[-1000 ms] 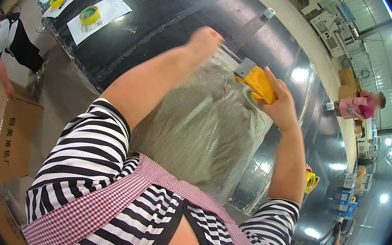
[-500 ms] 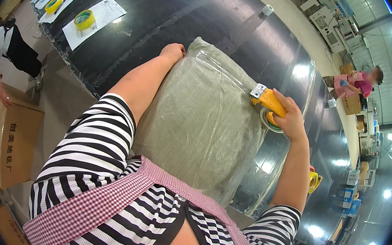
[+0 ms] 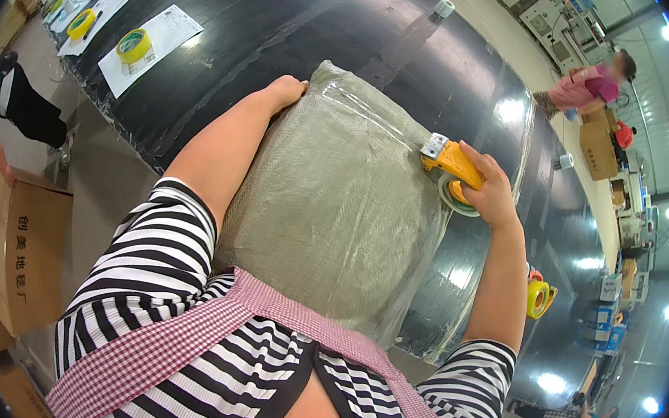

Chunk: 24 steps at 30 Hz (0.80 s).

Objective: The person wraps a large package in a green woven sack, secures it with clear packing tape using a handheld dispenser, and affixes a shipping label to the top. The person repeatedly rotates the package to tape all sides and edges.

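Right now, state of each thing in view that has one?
Yellow handheld tape dispenser: loaded, gripped
Right hand: closed around dispenser
Grey woven package: wrapped, clear tape across far end
Left hand: at package's left edge, fingers partly hidden
Yellow tape rolls on white papers: lying flat

I see the left arm [image 3: 214, 142] and right arm [image 3: 501, 282] stretched forward, left hand [image 3: 287, 90] turned inward, right hand [image 3: 494, 196] curled tight.

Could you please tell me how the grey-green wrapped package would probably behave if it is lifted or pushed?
The wrapped package would probably give a little when gripped, since its woven covering looks wrinkled and its far left corner puckered. It seems unlikely to roll, as it looks broad and blocky on the black table. Its weight cannot be judged here.
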Available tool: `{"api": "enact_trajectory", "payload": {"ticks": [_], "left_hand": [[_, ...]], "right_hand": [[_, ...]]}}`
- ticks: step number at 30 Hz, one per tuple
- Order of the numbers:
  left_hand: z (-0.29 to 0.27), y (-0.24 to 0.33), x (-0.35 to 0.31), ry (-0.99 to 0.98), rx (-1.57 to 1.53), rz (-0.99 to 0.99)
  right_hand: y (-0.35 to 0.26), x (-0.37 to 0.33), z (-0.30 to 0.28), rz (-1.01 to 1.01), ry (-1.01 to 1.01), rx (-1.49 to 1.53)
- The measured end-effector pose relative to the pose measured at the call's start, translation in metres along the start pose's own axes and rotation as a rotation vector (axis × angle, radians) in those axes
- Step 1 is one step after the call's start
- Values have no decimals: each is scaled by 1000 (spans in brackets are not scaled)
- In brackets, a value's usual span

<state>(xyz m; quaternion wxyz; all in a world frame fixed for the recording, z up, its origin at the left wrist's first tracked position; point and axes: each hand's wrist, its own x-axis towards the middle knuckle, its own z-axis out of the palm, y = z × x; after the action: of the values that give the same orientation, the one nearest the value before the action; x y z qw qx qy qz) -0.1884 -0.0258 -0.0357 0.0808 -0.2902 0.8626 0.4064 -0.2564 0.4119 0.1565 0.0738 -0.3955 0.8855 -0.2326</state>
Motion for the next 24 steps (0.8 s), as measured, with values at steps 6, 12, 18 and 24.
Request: {"api": "enact_trajectory", "payload": {"ticks": [6, 12, 18, 24], "left_hand": [[-17, 41, -23, 26, 506, 106], [45, 174, -112, 108, 443, 712], [78, 176, -129, -34, 633, 583], [79, 174, -129, -13, 652, 572]], "right_hand": [[8, -5, -2, -2, 7, 9], [-9, 8, -12, -3, -93, -64], [47, -29, -43, -13, -157, 47], [100, -112, -80, 290, -217, -228]]}}
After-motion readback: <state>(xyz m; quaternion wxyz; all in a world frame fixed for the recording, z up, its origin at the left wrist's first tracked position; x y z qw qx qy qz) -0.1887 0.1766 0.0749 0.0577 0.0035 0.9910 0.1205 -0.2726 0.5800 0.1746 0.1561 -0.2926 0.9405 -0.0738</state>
